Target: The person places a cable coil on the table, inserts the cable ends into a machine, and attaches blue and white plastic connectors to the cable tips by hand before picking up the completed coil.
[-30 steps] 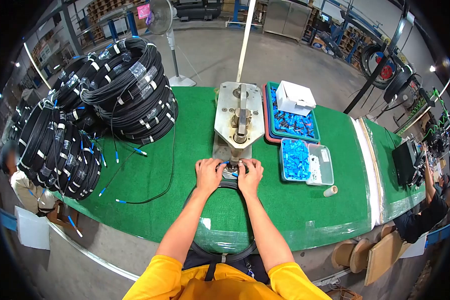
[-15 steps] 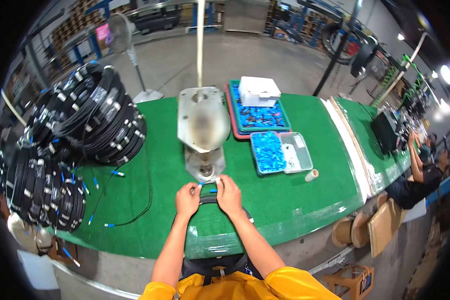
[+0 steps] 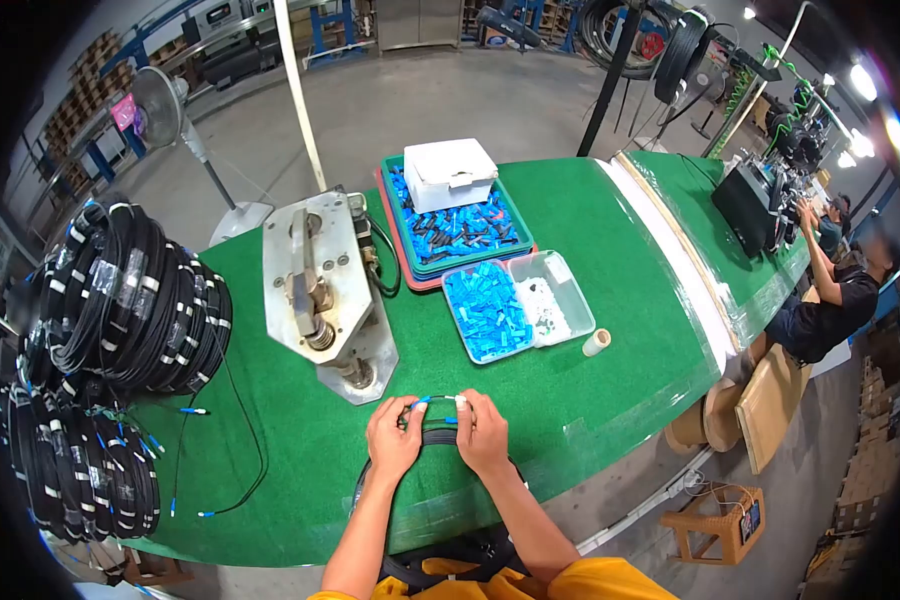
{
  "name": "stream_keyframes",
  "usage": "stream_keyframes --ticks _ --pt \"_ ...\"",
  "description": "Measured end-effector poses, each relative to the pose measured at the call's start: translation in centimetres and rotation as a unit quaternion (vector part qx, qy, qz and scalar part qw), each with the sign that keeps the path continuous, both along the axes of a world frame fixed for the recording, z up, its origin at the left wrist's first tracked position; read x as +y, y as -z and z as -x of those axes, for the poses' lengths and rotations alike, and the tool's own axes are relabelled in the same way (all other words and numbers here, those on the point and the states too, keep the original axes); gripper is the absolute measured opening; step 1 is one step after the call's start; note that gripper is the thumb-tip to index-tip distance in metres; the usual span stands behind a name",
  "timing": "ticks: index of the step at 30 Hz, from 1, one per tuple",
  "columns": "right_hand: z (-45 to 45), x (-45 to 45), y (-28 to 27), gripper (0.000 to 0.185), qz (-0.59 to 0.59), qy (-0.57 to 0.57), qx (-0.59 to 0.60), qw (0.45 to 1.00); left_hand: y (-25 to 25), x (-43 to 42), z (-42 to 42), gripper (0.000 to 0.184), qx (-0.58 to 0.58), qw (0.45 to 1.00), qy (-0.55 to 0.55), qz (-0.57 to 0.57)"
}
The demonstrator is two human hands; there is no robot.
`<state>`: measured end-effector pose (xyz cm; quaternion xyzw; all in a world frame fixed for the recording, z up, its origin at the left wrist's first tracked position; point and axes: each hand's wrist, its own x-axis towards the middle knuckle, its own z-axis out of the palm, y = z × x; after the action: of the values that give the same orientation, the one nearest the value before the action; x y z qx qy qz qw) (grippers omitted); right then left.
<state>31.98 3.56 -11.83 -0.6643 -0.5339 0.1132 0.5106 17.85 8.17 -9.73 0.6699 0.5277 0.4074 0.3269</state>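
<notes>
My left hand (image 3: 394, 438) is closed, with thumb and fingers pinching the blue connector (image 3: 421, 402) of a thin black cable. My right hand (image 3: 484, 432) pinches a white piece (image 3: 460, 402) on the same cable, and a short dark stretch spans the gap between the hands. Another blue end (image 3: 451, 421) shows just below, by the right fingers. Beneath both hands lies a coil of black cable (image 3: 436, 437) at the table's near side, partly covered by my wrists. Ahead and to the left stands a metal hand press (image 3: 315, 290), apart from my hands.
Stacked black cable coils (image 3: 130, 300) fill the left side. Beyond my hands are a teal tray (image 3: 455, 262) of blue parts, a white box (image 3: 450, 175), a clear tub (image 3: 488, 312) of blue pieces and a small roll (image 3: 597, 342). A co-worker (image 3: 840, 300) sits far right.
My view has swung right, so the press and trays now appear further left. My hands are slightly wider apart, showing more cable between them. The blurred round shape over the press is gone.
</notes>
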Motion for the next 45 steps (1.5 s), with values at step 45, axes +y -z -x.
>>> stream_keyframes --ticks 45 --pt "-7.6 7.2 -3.7 0.021 -0.029 -0.003 -0.147 0.989 0.7 4.6 -6.8 0.015 0.025 0.981 0.12 -0.151"
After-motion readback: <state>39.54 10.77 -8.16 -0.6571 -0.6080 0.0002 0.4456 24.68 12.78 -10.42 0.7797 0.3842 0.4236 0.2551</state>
